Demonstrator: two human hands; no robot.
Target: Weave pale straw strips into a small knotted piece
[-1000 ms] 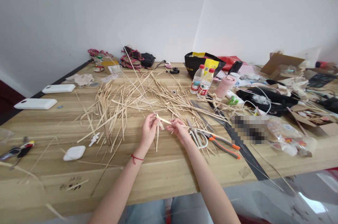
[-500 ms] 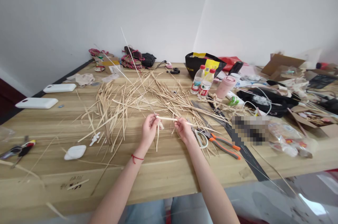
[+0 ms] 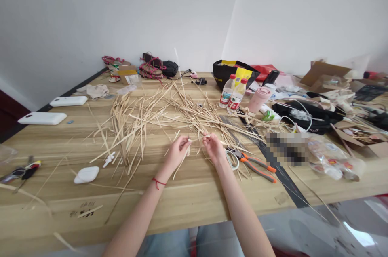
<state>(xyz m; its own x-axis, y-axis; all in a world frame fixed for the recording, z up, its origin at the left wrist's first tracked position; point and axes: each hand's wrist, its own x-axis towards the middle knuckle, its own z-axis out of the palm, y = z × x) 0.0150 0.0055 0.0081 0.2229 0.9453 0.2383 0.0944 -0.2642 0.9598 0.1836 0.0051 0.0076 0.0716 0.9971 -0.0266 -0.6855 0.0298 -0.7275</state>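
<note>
My left hand (image 3: 178,150) is closed in a pinch on pale plant strips (image 3: 180,165), whose ends hang below the fingers. A small whitish bit shows at its fingertips. Just to the right, my right hand (image 3: 214,148) has its fingers curled, with a pale sliver of strip at the thumb and fingertips. A narrow gap separates the two hands. Behind and around them lies a loose heap of dry, straw-coloured strips (image 3: 142,113). Close to my right wrist are white-handled scissors (image 3: 233,161) and pliers with orange and grey handles (image 3: 257,168).
Two red-capped bottles (image 3: 235,99) and a pink cup (image 3: 258,100) stand behind to the right, before a black bag (image 3: 220,73). At the left lie two white devices (image 3: 42,118) and a white earphone case (image 3: 86,175). Open cardboard boxes (image 3: 360,137) fill the right side.
The strip stretched between my hands no longer spans them. My left hand has shifted slightly right and down. Long thin strips that pointed to the upper left have swung away; one now shows nearly upright.
</note>
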